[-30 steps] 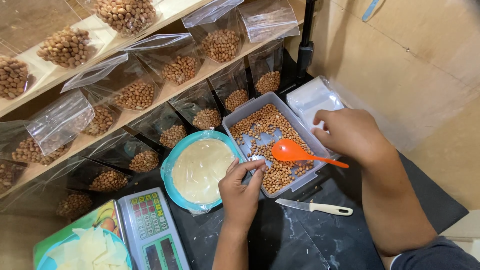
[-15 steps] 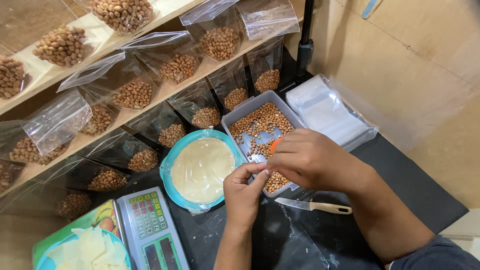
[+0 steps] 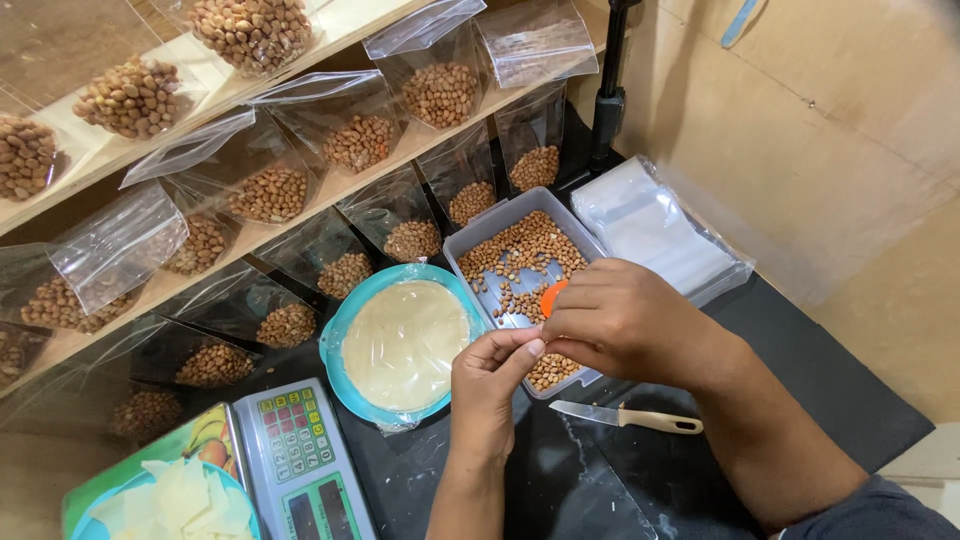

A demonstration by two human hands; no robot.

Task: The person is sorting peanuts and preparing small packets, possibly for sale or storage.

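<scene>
The small clear plastic bag [image 3: 520, 345] is pinched right at the fingertips, just over the near end of the grey rectangular plastic tray of peanuts [image 3: 478, 243] — it's barely visible, so I can't say if its mouth is open. The left hand [image 3: 487, 385] is closed in a thumb-and-finger pinch on it from below. The right hand [image 3: 625, 320] comes in from the right, fingers curled tight; it looks to be gripping the orange plastic spoon [image 3: 551, 297], only a sliver of which peeks out by the knuckles, and its fingertips meet the left hand's at the bag.

If I were doing this bit, I'd keep the bag directly above the tray so any peanuts that slip land back in it, and hold the bag's lip with a light pinch rather than a crush — thin film sticks to itself.

Going outward: a round teal bowl covered with cling film [image 3: 400, 345] touches the tray's left side, a knife with a beige handle [image 3: 625, 417] lies on the black table [image 3: 800, 370] just below the hands, and a stack of empty clear bags [image 3: 665, 235] lies to the right of the tray. Bottom left there's a grey digital scale [image 3: 300, 465]. Filled bags of peanuts [image 3: 345, 272] stand in rows along the wooden shelves [image 3: 300, 225] behind.
</scene>
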